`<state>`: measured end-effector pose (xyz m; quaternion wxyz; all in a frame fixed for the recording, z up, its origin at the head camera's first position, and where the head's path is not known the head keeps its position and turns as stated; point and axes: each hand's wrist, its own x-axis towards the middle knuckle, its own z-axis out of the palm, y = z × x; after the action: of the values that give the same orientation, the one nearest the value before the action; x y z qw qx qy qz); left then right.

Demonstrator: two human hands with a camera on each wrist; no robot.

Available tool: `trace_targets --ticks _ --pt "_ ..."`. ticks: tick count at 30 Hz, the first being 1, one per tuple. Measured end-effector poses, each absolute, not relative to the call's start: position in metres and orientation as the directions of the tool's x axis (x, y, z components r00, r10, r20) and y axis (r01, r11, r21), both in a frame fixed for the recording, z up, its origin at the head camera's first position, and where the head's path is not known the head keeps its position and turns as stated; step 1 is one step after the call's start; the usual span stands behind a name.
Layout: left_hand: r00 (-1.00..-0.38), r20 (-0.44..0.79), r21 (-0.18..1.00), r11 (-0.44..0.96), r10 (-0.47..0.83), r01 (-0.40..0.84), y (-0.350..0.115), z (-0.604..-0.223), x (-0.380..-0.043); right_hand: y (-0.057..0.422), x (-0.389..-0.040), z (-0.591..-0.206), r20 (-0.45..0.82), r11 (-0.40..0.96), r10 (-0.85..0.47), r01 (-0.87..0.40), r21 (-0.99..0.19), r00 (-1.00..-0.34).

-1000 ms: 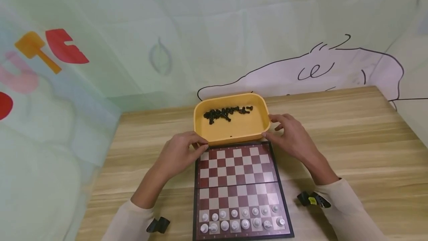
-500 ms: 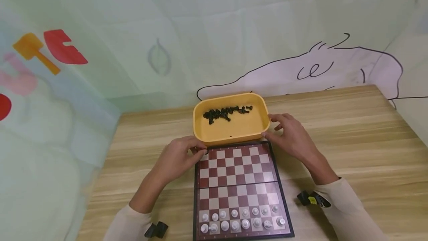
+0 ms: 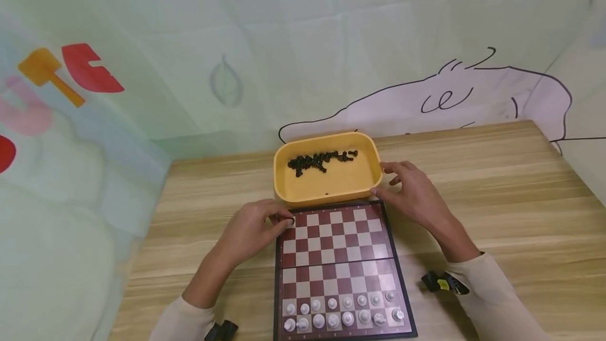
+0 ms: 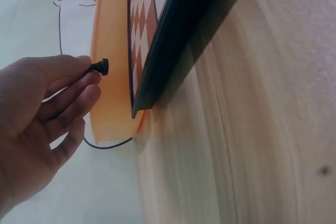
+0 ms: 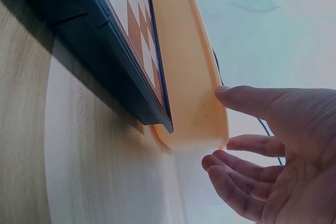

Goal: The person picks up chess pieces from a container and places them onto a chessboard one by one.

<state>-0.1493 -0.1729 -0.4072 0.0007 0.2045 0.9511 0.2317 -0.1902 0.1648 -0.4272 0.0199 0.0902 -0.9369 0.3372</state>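
Observation:
My left hand [image 3: 254, 227] pinches a small black chess piece [image 4: 103, 66] between thumb and fingertips. Its round base shows in the left wrist view; the fingers hide its top, so its kind cannot be told. The piece is over the far left corner square of the chessboard [image 3: 338, 238]; contact with the board cannot be made out. My right hand [image 3: 413, 192] holds the near right corner of a yellow tray [image 3: 331, 197], thumb on the near rim and index finger on the right side. Several black chess pieces [image 3: 310, 162] lie in a heap inside the tray.
White chess pieces [image 3: 333, 320] stand in two rows along the board's near edge. The tray sits just behind the board on the wooden table [image 3: 497, 188]. A printed cloth backdrop [image 3: 303, 51] rises behind the table.
My left hand has come slightly nearer, from the tray's near left corner to the board's far left square, with the black chess piece. My right hand stays at the tray's corner.

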Motion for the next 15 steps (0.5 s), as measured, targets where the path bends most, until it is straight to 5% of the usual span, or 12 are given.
trace_targets --ticks 15 --pt "-0.907 0.090 0.446 0.797 0.412 0.406 -0.1776 -0.4150 -0.1460 0.1648 -0.1899 -0.4279 0.094 0.760 -0.157 -0.181 -0.625 -0.983"
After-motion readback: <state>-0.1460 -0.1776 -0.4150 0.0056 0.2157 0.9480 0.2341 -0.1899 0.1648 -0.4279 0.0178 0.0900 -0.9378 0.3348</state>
